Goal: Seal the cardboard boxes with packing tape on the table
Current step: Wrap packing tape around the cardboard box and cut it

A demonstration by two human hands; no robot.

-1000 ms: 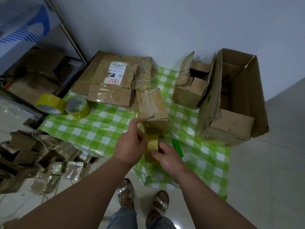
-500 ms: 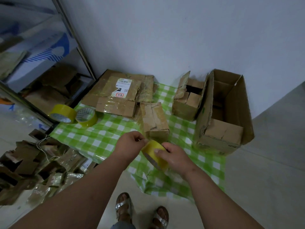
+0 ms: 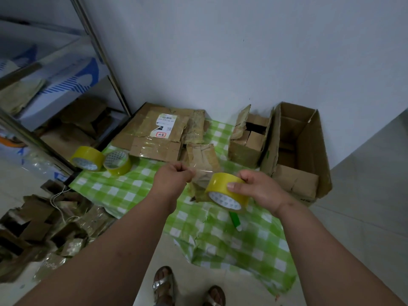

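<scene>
We hold the tape roll (image 3: 225, 191) in our right hand (image 3: 258, 191) and pinch its free end in our left hand (image 3: 174, 180), the strip stretched sideways just above the small box (image 3: 204, 160), which lies lengthwise away from us.

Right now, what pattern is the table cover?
Green and white checks on the table cover, seen in the head view.
</scene>
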